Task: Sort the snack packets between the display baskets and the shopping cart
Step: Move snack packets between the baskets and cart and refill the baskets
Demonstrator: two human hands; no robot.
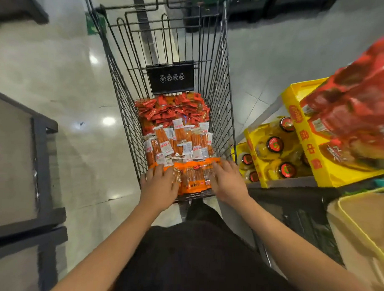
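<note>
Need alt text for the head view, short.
Both hands, left hand and right hand, rest on orange snack packets at the near end of a wire shopping cart, with clear-wrapped and red packets beyond.

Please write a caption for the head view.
Both hands rest on orange snack packets in the shopping cart.

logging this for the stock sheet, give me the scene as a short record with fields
place: shop aisle, tiled floor
cart: wire, holds three groups of snack packets
far group: small red packets
middle group: clear packets of orange sticks
near group: orange packets
left hand: flat on the near packets
right hand: flat on the near packets
right side: yellow boxes of jars
</note>
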